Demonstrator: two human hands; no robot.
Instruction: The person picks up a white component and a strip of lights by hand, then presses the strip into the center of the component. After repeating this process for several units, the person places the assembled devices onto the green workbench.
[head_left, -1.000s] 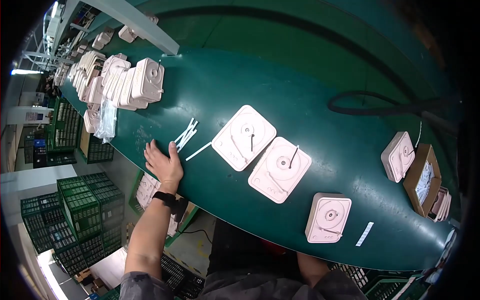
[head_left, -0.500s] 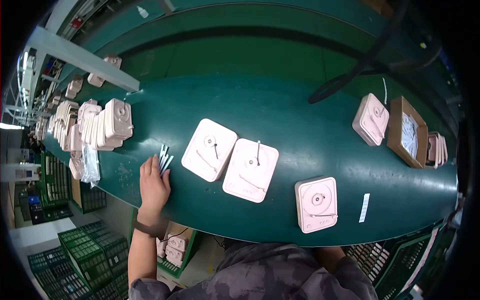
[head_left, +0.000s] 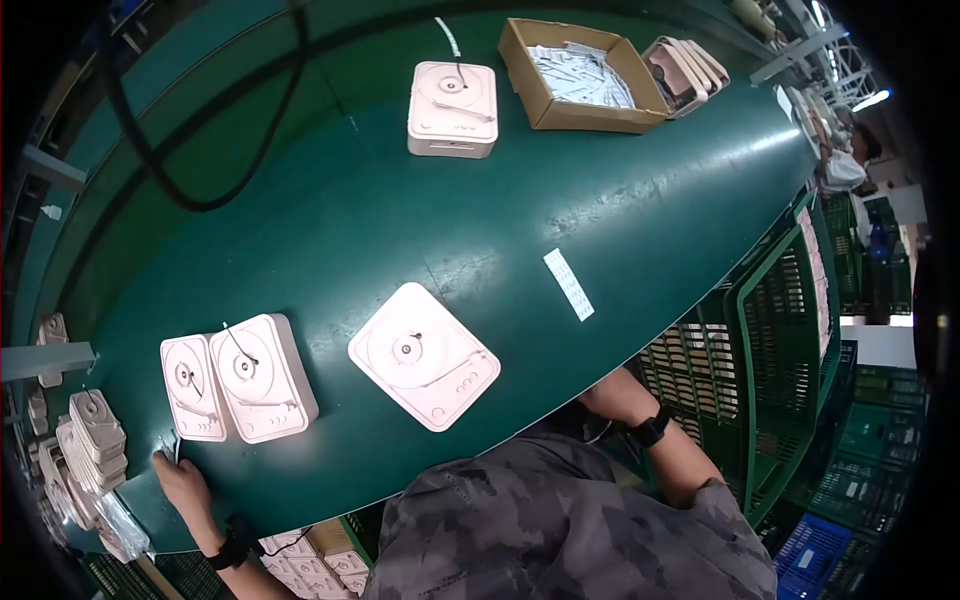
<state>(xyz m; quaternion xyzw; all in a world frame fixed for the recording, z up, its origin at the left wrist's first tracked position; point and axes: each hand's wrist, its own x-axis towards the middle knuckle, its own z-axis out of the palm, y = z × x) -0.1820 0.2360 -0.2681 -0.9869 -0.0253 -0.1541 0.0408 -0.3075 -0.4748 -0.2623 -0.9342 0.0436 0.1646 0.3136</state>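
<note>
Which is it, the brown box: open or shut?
Open. The brown box has no cover across its top, and the white slips inside show.

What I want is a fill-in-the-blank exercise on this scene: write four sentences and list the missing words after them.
1. The hand nearest the close-set pair of pink units is the person's ____ hand.
2. The band on the other wrist is coloured ____.
3. The open box full of white slips is made of brown ____.
4. In the picture, the lone white strip lies to the ____ of the single unit nearest the person.

Missing words: left; black; cardboard; right.
</note>
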